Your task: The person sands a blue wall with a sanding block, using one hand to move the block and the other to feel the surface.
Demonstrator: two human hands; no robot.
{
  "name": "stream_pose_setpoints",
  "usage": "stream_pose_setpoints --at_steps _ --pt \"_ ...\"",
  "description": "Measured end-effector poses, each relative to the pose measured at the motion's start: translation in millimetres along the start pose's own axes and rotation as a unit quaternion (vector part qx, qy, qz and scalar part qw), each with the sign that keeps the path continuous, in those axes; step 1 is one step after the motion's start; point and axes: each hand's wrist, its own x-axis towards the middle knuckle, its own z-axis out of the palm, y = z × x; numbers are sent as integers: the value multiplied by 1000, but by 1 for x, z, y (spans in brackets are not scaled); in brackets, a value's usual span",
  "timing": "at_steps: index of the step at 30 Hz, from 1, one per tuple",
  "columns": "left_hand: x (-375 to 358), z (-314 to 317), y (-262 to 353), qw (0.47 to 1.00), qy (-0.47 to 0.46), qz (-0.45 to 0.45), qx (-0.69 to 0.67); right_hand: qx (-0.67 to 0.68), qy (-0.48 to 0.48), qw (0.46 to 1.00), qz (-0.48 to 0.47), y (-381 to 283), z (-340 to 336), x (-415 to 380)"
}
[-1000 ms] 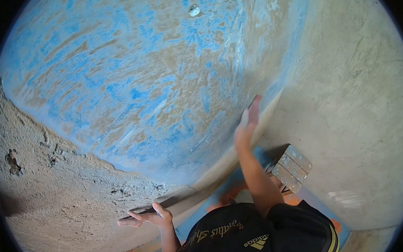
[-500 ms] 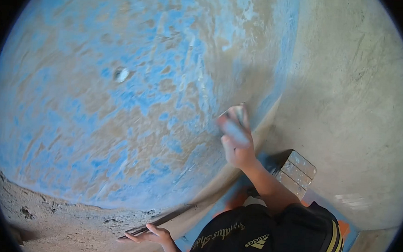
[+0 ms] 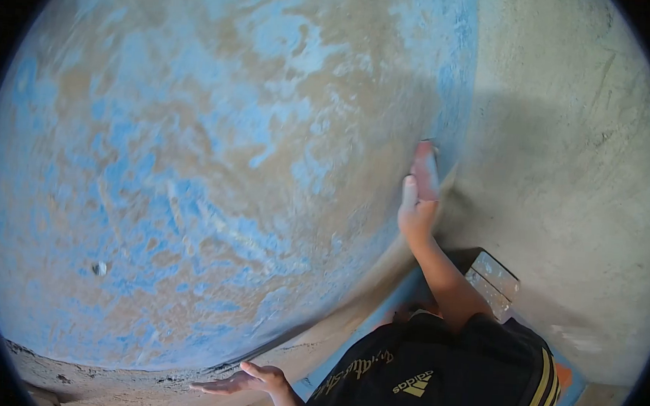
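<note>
My right hand [image 3: 418, 215] is wrapped round a flat, reddish-grey hand-sized block [image 3: 426, 173], its exact kind blurred by motion. The block overlaps the right part of a wall [image 3: 215, 166] mottled with blue and grey-brown, close to the corner. Lower down, my left hand [image 3: 251, 379] is stretched out with its palm up and nothing in it, near the wall's bottom edge.
A plain grey wall [image 3: 557, 180] meets the mottled one on the right. Below it stands a paint-spattered slatted board [image 3: 495, 279]. A small pale round spot [image 3: 99, 268] marks the mottled wall. Rough, pitted plaster [image 3: 120, 385] runs along its lower edge.
My right hand has moved up and to the right with the block, nearer the corner. My left hand stays open at nearly the same spot. The view has shifted, bringing the pale spot lower left.
</note>
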Motion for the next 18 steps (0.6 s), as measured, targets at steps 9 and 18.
stream_pose_setpoints --at_steps 9,18 --pt "3 42 62 1000 -2 10 17 86 -3 994 -60 51 -2 28" --pt "18 61 91 996 -6 -50 74 117 -13 991 -62 98 -8 32"
